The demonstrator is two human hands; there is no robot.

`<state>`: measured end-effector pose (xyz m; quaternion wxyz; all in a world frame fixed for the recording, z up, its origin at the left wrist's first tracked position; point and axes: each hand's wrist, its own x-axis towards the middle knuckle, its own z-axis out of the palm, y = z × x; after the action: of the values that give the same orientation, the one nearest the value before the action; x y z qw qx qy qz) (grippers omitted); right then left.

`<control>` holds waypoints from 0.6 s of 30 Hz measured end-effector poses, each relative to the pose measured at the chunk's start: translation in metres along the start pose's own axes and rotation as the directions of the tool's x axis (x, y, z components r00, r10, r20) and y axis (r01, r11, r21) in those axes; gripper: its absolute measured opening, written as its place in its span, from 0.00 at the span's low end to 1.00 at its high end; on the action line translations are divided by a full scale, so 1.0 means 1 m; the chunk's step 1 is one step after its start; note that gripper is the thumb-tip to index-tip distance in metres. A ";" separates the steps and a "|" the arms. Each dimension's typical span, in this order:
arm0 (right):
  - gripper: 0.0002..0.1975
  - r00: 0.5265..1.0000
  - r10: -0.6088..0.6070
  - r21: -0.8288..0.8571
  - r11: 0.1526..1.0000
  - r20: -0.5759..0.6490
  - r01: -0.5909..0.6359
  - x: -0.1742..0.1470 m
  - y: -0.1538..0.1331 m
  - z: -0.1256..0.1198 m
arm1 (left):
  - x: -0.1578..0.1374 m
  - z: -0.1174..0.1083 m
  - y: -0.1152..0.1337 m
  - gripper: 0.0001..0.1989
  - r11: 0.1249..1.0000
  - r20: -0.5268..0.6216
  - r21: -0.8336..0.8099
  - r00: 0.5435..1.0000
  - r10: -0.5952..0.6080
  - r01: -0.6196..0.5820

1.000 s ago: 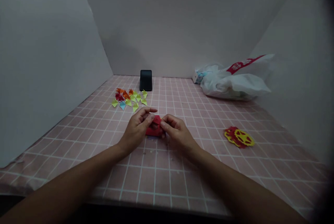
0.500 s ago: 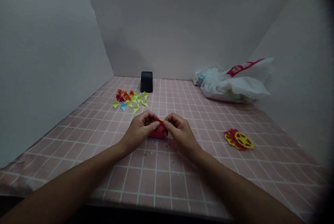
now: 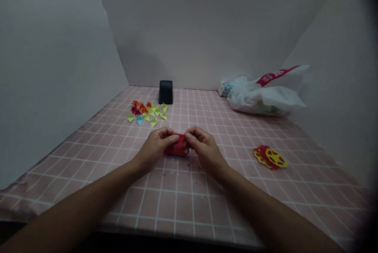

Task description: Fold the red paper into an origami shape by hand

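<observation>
Both hands hold a small red piece (image 3: 178, 147) between them, over the middle of the table. It looks flat and sheet-like, with a thin bluish line along its lower edge; its material is too dim to tell. My left hand (image 3: 156, 144) pinches its left side, thumb on the near face and fingers mostly behind. At the upper right corner, my right hand (image 3: 205, 146) grips it between thumb and curled fingers. The fingers hide parts of both sides of the piece.
Several small folded paper pieces (image 3: 145, 117) in yellow, orange, red and blue lie at the left. Behind them stands a black phone-like slab (image 3: 165, 92). A white plastic bag (image 3: 262, 97) rests at the back right. Red and yellow cutouts (image 3: 276, 158) lie stacked on the checked tablecloth (image 3: 183, 209).
The red piece has shifted slightly left and more of its face shows between my thumbs. A yellow edge at its top no longer shows. Both hands keep their grip.
</observation>
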<state>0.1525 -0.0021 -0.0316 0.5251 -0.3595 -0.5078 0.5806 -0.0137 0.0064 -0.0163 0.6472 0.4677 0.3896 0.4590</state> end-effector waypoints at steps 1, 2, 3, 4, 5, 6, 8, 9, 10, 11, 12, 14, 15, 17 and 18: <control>0.11 1.000 -0.002 0.006 1.000 0.005 0.002 0.000 0.000 0.000 | 0.000 0.000 0.000 0.11 0.998 0.010 -0.056 0.999 -0.034 0.035; 0.10 1.000 -0.005 0.008 1.000 0.012 0.005 0.000 0.000 0.001 | 0.000 0.001 -0.001 0.12 0.993 0.023 -0.102 0.998 -0.060 0.062; 0.09 1.000 -0.007 0.009 1.000 0.018 0.007 0.000 -0.001 0.001 | 0.000 0.001 -0.001 0.12 0.987 0.040 -0.140 0.996 -0.079 0.084; 0.08 1.000 -0.006 0.010 1.000 0.025 0.006 0.000 -0.001 0.002 | -0.001 0.002 -0.001 0.12 0.981 0.056 -0.167 0.994 -0.093 0.102; 0.07 0.999 -0.002 0.011 1.000 0.034 0.001 0.000 -0.001 0.002 | -0.001 0.002 -0.001 0.12 0.976 0.070 -0.186 0.992 -0.104 0.115; 0.07 0.999 0.004 0.017 1.000 0.041 -0.005 0.000 -0.001 0.003 | -0.001 0.002 -0.001 0.12 0.971 0.083 -0.201 0.990 -0.112 0.127; 0.06 0.999 0.011 0.034 0.999 0.043 -0.012 0.000 -0.002 0.003 | -0.001 0.002 -0.001 0.11 0.965 0.100 -0.221 0.987 -0.124 0.143; 0.06 0.999 0.010 0.034 0.999 0.040 -0.012 0.000 -0.002 0.003 | -0.001 0.002 -0.001 0.11 0.962 0.107 -0.229 0.986 -0.129 0.150; 0.06 0.999 0.007 0.027 1.000 0.038 -0.008 0.000 -0.002 0.003 | -0.001 0.001 -0.002 0.10 0.958 0.117 -0.237 0.984 -0.133 0.158; 0.06 0.999 0.002 0.014 1.000 0.037 -0.003 0.000 -0.002 0.003 | 0.000 0.001 -0.002 0.10 0.956 0.129 -0.244 0.982 -0.138 0.166; 0.06 0.999 -0.002 -0.004 1.000 0.036 0.002 0.000 -0.002 0.002 | 0.001 0.000 -0.002 0.09 0.953 0.142 -0.248 0.980 -0.142 0.174; 0.07 0.999 -0.010 -0.029 1.000 0.042 0.012 0.000 -0.002 0.002 | 0.002 -0.002 -0.003 0.09 0.948 0.176 -0.249 0.972 -0.156 0.197; 0.07 0.999 -0.015 -0.031 0.999 0.047 0.016 0.000 -0.002 0.002 | 0.002 -0.003 -0.003 0.09 0.946 0.194 -0.247 0.967 -0.164 0.210; 0.07 0.998 -0.022 -0.021 0.999 0.054 0.024 0.001 -0.001 0.002 | 0.002 -0.004 -0.003 0.09 0.942 0.225 -0.242 0.958 -0.179 0.233; 0.07 0.998 -0.026 -0.017 0.999 0.055 0.027 0.001 -0.001 0.001 | 0.002 -0.005 -0.003 0.09 0.940 0.239 -0.243 0.954 -0.182 0.240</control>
<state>0.1513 -0.0019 -0.0300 0.5155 -0.3412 -0.5318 0.5788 -0.0165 0.0094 -0.0208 0.7883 0.3770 0.3003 0.3825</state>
